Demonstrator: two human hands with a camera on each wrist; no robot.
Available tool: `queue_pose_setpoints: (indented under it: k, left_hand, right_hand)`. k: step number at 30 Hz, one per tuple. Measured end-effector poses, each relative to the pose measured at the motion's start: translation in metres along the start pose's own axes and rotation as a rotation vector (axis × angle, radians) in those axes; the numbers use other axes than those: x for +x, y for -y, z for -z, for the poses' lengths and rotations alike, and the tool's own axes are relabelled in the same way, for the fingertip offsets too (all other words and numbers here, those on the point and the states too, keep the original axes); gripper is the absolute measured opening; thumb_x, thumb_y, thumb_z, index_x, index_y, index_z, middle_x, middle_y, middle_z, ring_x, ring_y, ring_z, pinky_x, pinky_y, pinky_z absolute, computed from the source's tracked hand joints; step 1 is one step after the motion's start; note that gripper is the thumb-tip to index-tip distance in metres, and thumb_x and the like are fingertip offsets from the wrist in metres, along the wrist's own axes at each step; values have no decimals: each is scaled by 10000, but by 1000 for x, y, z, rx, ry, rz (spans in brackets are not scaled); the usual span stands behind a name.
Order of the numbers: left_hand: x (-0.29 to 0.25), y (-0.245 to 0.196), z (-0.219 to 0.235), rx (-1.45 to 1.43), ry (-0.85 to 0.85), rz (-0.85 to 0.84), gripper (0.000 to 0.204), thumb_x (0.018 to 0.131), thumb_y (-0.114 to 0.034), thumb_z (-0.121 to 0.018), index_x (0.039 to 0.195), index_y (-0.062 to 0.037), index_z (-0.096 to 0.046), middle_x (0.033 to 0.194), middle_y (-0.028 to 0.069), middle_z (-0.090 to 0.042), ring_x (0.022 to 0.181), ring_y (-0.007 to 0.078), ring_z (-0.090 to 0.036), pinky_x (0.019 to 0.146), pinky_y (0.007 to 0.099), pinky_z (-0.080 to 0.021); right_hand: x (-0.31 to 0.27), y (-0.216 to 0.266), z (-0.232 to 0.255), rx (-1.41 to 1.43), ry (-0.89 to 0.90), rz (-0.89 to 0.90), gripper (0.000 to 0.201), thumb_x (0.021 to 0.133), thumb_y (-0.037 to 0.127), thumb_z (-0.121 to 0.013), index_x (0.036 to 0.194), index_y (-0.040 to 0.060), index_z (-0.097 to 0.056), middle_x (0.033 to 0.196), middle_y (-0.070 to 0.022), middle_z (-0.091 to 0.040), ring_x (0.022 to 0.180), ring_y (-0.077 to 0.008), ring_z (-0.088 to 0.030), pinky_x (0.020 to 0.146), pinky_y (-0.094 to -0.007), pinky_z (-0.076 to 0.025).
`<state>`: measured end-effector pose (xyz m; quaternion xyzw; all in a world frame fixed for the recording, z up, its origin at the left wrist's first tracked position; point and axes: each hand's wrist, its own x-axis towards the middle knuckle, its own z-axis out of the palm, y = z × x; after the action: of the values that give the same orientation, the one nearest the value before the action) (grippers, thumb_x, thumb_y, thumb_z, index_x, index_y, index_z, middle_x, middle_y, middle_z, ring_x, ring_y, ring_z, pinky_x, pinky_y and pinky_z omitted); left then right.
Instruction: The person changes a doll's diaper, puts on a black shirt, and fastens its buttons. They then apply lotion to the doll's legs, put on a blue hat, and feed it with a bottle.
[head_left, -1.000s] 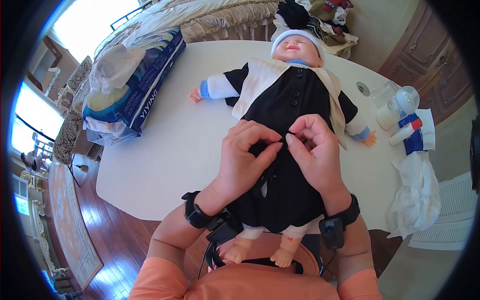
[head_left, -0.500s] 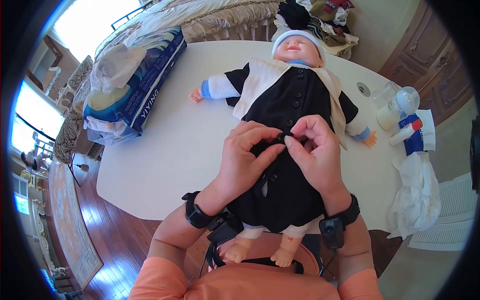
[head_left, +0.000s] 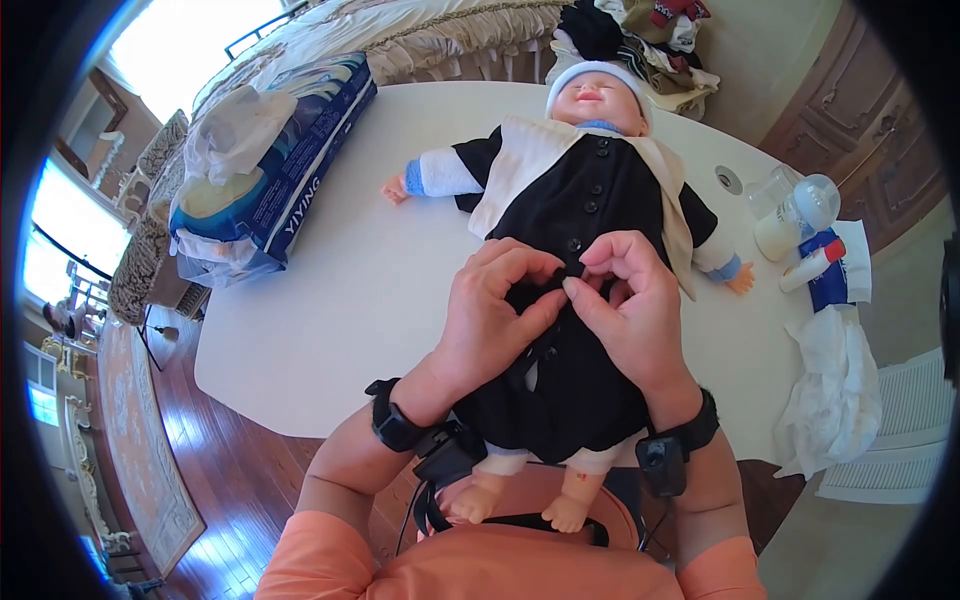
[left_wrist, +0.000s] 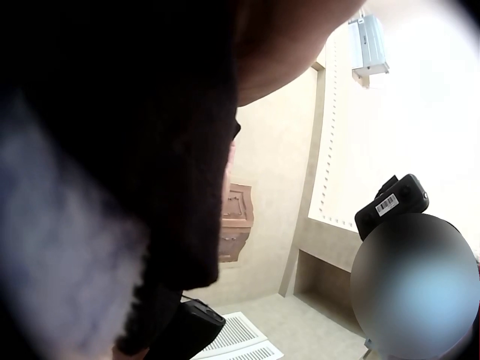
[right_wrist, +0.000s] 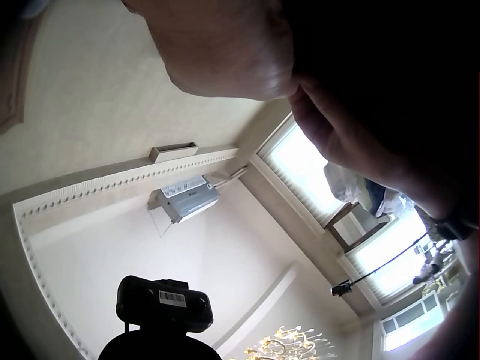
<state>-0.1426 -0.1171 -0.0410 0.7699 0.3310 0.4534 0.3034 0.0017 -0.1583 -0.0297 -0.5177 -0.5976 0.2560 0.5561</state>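
A doll (head_left: 590,98) in a white cap lies on its back, wearing a black buttoned garment (head_left: 540,190) with a cream collar over white and blue sleeves. At the garment's middle front, the left hand (head_left: 497,312) pinches the black cloth between thumb and forefinger. Close beside it, the right hand (head_left: 636,308) pinches the same front edge, fingertips nearly meeting the left ones. Buttons show above and below the hands; the one between the fingertips is hard to make out. Dark cloth (left_wrist: 180,150) fills much of the left wrist view.
On the white table (head_left: 290,350), a blue diaper pack (head_left: 300,165) stands at the left. At the right are a baby bottle (head_left: 800,215), a red-capped tube (head_left: 812,264) and crumpled white material (head_left: 828,390). Beyond the table are a bed and piled clothes (head_left: 650,50).
Both hands stay at the garment's front, with small shifts of the fingertips and cloth. The button above them came into view after the earliest frame.
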Motion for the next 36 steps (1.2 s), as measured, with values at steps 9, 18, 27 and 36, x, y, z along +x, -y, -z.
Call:
queue_pose_setpoints:
  k: [9, 18, 27, 36]
  left_hand:
    - [-2, 2, 1, -45, -20, -14, 130, 658, -47, -672, 738, -3, -580, 704, 74, -553, 630, 182, -537, 572, 275, -434]
    - [0, -5, 13, -23, 81, -116, 221, 653, -150, -702, 740, -14, -552, 701, 73, -531, 653, 223, -517, 594, 314, -407]
    - [-3, -8, 21, 8, 160, -25, 168, 646, -67, -622, 786, 16, -578, 780, 105, -562, 707, 256, -556, 648, 306, -444]
    - [1, -5, 35, -255, 285, 83, 153, 681, -23, -553, 813, 51, -573, 802, 93, -576, 700, 153, -547, 621, 252, -430]
  right_hand:
    - [1, -4, 1, 32, -10, 7, 176, 704, 5, -646, 812, 19, -508, 656, -9, -551, 581, -40, -509, 492, -175, -382]
    - [2, -3, 2, 179, 26, -61, 146, 801, 95, -598, 770, -5, -496, 590, -27, -547, 544, -44, -518, 486, -169, -393]
    - [4, -3, 8, 197, 156, -70, 222, 826, 171, -581, 704, -3, -518, 562, -16, -538, 519, -49, -512, 472, -173, -385]
    - [5, 14, 19, -89, 441, 25, 162, 678, 110, -692, 710, 11, -568, 605, -43, -546, 515, -76, -516, 473, -216, -407]
